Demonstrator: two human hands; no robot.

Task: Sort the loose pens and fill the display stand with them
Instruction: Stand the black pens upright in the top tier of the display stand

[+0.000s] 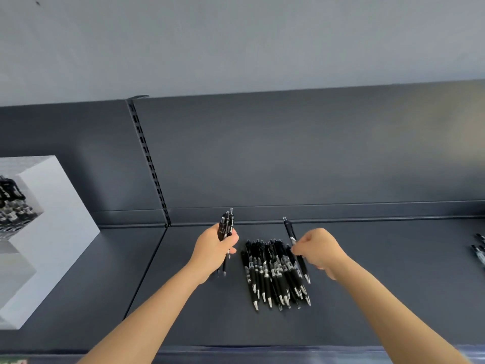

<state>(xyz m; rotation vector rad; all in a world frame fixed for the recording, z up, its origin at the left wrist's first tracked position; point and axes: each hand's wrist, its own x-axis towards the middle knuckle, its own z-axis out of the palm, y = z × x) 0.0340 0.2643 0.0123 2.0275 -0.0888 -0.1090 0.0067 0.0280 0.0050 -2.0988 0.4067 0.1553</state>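
Now, loose pens (273, 271): heaped mid-shelf (367, 298); light, stiff, slick, judged prone to roll.
Left hand (215, 248): curled round an upright bundle (227, 223), left of heap.
Right hand (321, 249): pinches single pen (290, 231) mid-barrel, the soundest hold.
Display stand (52, 219): left, partly stocked.

Left hand (215, 248) and right hand (322, 250) are bare, both slim forearms (147, 306) too (to the frame's edge).

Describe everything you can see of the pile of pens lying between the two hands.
The pile of pens is a loose heap of black click pens with silvery tips and pale barrel labels, plastic by the look. They lie roughly parallel and overlapping, tips toward the camera, on the dark grey shelf. The right hand pinches a single pen at its right edge.
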